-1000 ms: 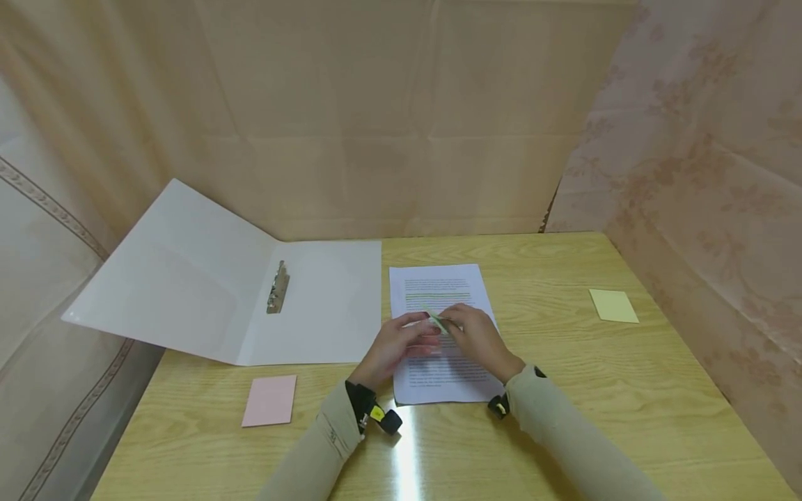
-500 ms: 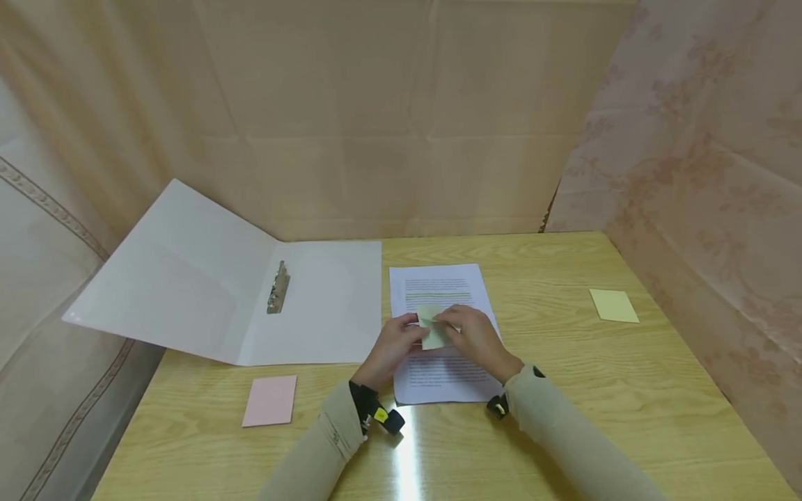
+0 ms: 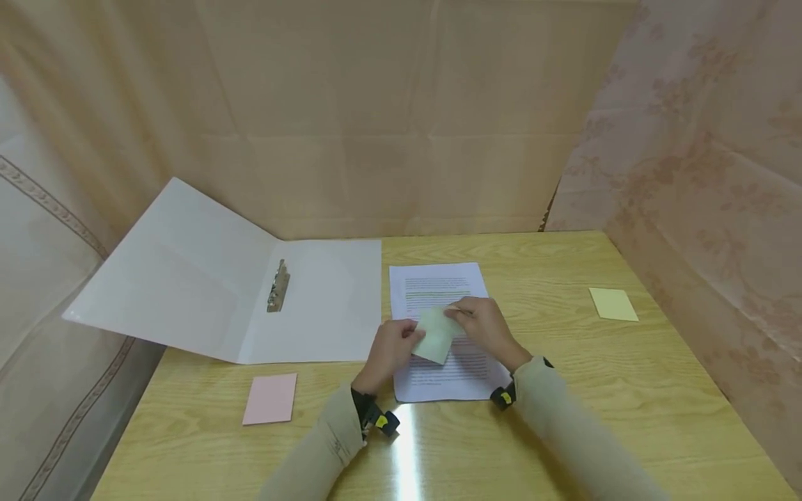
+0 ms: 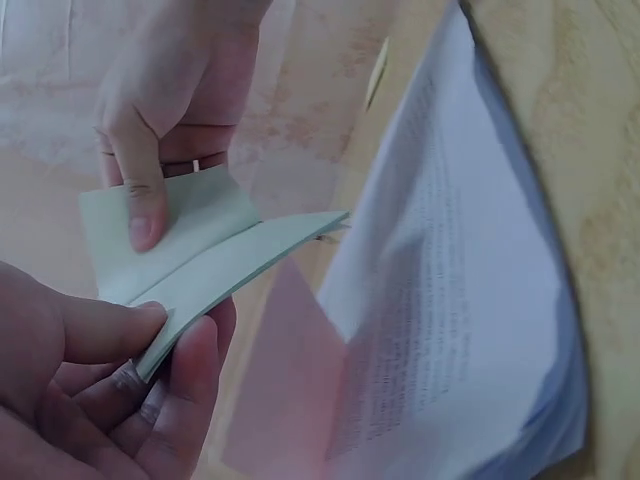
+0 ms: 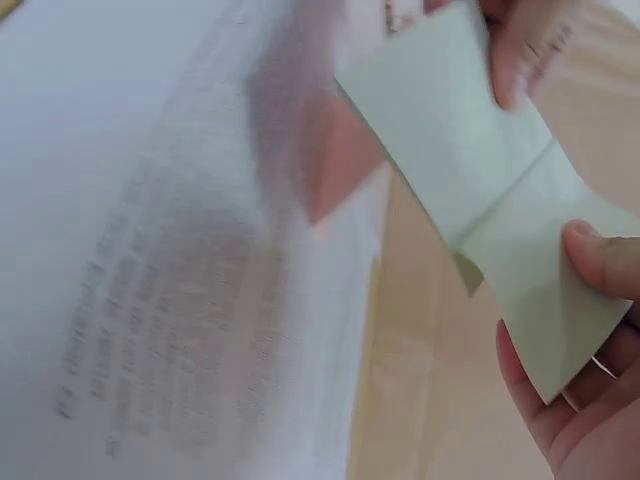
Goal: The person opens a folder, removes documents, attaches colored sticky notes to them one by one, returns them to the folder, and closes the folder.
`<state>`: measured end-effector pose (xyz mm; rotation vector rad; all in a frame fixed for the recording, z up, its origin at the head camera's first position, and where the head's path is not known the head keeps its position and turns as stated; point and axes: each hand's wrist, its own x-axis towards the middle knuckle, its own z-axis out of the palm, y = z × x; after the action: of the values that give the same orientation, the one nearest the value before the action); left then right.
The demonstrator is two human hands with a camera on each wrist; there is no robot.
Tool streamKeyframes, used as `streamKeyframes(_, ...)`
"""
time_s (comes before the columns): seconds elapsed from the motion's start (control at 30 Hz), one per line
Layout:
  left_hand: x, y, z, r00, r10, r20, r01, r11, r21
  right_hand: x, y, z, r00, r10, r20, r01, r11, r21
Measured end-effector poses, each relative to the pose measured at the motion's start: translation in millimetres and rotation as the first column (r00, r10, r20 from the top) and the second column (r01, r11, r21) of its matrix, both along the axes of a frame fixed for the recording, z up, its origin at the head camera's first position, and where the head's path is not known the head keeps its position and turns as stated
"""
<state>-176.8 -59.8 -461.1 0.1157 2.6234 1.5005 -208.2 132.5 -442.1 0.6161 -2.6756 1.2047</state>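
My left hand (image 3: 388, 351) grips a pale green sticky note pad (image 3: 431, 341) between thumb and fingers. With my right hand (image 3: 490, 327), I pinch the top sheet (image 4: 180, 230) of that pad. In the left wrist view the sheet stands lifted at an angle, meeting the pad along a fold line. The right wrist view shows the pad (image 5: 430, 125) at the top and my right thumb on the sheet (image 5: 550, 300). Both hands are over a printed paper stack (image 3: 432, 383), which has green highlighted lines near its upper part.
An open white binder (image 3: 332, 299) with a metal clip (image 3: 278, 287) lies to the left, its cover raised. A pink sticky note pad (image 3: 269, 399) rests near the front left. At the right of the wooden table (image 3: 564, 417) is a yellow sticky note pad (image 3: 614, 305). Curtains surround the table.
The green pad has turned from edge-on to face-up between my hands. My right hand now pinches its top sheet and has lifted it away, moving slightly upward.
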Motion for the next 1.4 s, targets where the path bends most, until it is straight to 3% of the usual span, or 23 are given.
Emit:
streamKeyframes(0.13,2.7,-2.7,7.4,1.000,0.001,-0.010,-0.001,1.000,0.027,-8.5,7.2,8.0,0.999,-0.007,0.031,0.010,0.996,-0.085)
streamKeyframes(0.23,4.6,-4.5,11.9,1.000,0.004,-0.013,-0.004,0.999,0.036,-13.5,15.4,16.1,0.990,-0.102,0.096,0.115,0.983,-0.142)
streamKeyframes(0.37,7.7,-9.2,15.3,1.000,0.005,-0.015,-0.004,0.999,0.042,-19.2,30.0,28.1,0.942,-0.268,0.203,0.309,0.928,-0.207)
streamKeyframes(0.47,9.7,-16.7,14.0,1.000,0.027,-0.003,-0.027,0.997,0.069,-23.0,41.7,33.8,0.912,-0.343,0.225,0.394,0.883,-0.254)
streamKeyframes(0.53,9.8,-23.8,11.6,0.999,0.051,0.000,-0.051,0.995,0.085,-24.8,48.5,34.6,0.908,-0.355,0.221,0.410,0.861,-0.302)
streamKeyframes(0.6,9.0,-31.4,10.5,0.997,0.081,0.001,-0.080,0.991,0.108,-25.5,53.3,34.0,0.920,-0.333,0.209,0.388,0.851,-0.353)
streamKeyframes(0.73,7.3,-44.7,14.6,0.988,0.156,-0.003,-0.154,0.981,0.119,-24.4,56.0,28.7,0.937,-0.246,0.247,0.330,0.853,-0.404)
streamKeyframes(0.9,9.9,-56.6,21.8,0.976,0.219,-0.007,-0.217,0.972,0.092,-20.6,52.7,20.5,0.917,-0.227,0.327,0.340,0.875,-0.345)
streamKeyframes(1.07,14.5,-64.5,24.5,0.971,0.239,0.013,-0.239,0.967,0.092,-17.1,48.0,15.7,0.903,-0.251,0.349,0.353,0.897,-0.267)
streamKeyframes(1.4,23.2,-86.1,23.1,0.976,0.213,0.054,-0.217,0.971,0.096,-11.7,43.9,4.6,0.899,-0.194,0.392,0.306,0.920,-0.247)
